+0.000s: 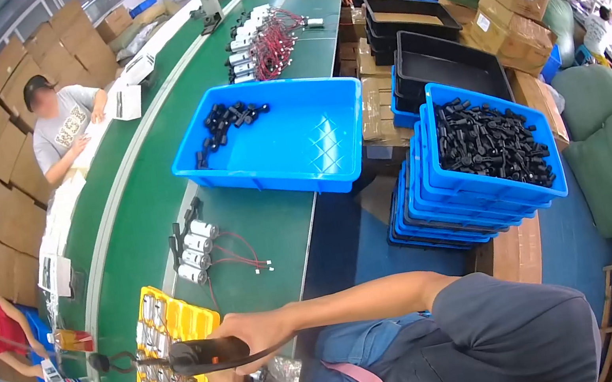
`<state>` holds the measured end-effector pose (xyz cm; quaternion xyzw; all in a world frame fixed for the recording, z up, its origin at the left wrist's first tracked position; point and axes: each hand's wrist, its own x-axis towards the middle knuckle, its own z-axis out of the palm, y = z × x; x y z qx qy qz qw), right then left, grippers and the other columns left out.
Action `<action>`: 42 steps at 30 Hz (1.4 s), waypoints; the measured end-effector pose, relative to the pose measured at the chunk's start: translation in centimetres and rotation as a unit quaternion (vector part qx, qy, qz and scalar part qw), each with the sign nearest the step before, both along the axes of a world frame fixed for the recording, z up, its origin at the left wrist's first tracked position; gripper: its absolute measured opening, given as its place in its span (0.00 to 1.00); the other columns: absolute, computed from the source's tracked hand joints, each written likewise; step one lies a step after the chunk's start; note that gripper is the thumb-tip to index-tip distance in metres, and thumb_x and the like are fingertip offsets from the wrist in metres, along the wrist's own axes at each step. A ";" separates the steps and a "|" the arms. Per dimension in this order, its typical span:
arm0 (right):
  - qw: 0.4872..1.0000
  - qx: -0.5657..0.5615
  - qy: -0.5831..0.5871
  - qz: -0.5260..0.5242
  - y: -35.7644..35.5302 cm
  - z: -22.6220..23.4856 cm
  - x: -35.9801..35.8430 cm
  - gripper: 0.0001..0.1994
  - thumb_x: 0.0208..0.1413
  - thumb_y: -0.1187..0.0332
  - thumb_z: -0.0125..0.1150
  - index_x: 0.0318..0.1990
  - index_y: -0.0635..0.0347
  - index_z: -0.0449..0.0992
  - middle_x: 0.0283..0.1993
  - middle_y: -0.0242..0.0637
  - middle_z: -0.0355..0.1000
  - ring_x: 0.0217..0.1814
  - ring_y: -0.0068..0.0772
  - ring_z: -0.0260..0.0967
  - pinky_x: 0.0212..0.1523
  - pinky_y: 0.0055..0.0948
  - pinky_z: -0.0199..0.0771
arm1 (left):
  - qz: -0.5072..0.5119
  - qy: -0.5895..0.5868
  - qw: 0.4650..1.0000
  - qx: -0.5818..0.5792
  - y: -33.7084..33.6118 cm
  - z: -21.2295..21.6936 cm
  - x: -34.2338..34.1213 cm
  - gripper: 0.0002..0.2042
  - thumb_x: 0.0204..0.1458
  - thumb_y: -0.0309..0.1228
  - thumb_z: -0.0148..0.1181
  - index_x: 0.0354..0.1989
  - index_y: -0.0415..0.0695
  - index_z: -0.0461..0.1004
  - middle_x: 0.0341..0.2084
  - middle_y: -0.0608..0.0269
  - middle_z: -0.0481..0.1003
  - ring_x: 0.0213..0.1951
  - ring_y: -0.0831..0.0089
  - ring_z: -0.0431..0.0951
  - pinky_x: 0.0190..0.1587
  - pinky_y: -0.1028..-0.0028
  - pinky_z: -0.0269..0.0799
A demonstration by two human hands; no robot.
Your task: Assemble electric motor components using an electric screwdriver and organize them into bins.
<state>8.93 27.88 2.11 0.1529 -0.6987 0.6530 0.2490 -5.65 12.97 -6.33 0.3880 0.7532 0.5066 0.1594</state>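
Observation:
My right hand (252, 332) is closed round a dark electric screwdriver (196, 357), which has a cord running off it. Just below, my left hand (228, 381) is mostly covered by the tool, so its fingers and anything in them are hidden. Under and beside the screwdriver lies a yellow tray (197, 320) with several silver motors (151, 311) in its slots. A short row of white-and-silver motors (196, 255) with red wires and black plastic parts (177, 243) lies on the green bench beyond my right hand.
A large blue bin (296, 180) with some black parts stands on the bench. Stacked blue crates (435, 194), the top one full of black parts, rise at the right. More wired motors (258, 42) lie farther off. Co-workers sit across the conveyor (134, 194) and at the far end.

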 end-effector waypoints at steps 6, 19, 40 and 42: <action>0.989 -0.045 -0.139 0.034 -1.1 -3.9 -1.6 0.12 0.35 0.69 0.63 0.26 0.67 0.70 0.19 0.36 0.68 0.22 0.22 0.64 0.24 0.28 0.65 | 0.001 0.013 0.991 -0.136 -0.1 -0.9 -1.9 0.16 0.39 0.34 0.67 0.33 0.35 0.72 0.27 0.61 0.74 0.29 0.69 0.73 0.33 0.67 0.69; 0.964 0.068 -0.259 -0.007 -3.6 -5.8 -2.5 0.15 0.38 0.59 0.63 0.23 0.64 0.72 0.20 0.42 0.72 0.23 0.34 0.72 0.25 0.35 0.69 | 0.218 -0.180 0.935 0.214 -1.4 0.3 0.0 0.07 0.51 0.24 0.58 0.23 0.39 0.68 0.19 0.67 0.69 0.21 0.80 0.67 0.23 0.78 0.63; 0.955 -0.045 -0.254 -0.149 -1.5 -5.5 5.0 0.14 0.34 0.71 0.68 0.30 0.66 0.73 0.28 0.47 0.71 0.31 0.43 0.72 0.31 0.34 0.70 | 0.128 0.268 0.946 -0.131 22.6 11.5 -7.2 0.11 0.42 0.33 0.57 0.29 0.38 0.79 0.23 0.45 0.77 0.29 0.49 0.79 0.36 0.60 0.74; 0.959 -0.007 -0.218 -0.181 -1.5 -5.2 5.9 0.12 0.33 0.73 0.65 0.28 0.66 0.72 0.23 0.47 0.68 0.26 0.45 0.69 0.28 0.35 0.67 | 0.140 0.253 0.944 -0.159 25.6 10.4 -6.8 0.12 0.42 0.34 0.57 0.30 0.39 0.79 0.26 0.45 0.77 0.33 0.48 0.78 0.38 0.59 0.73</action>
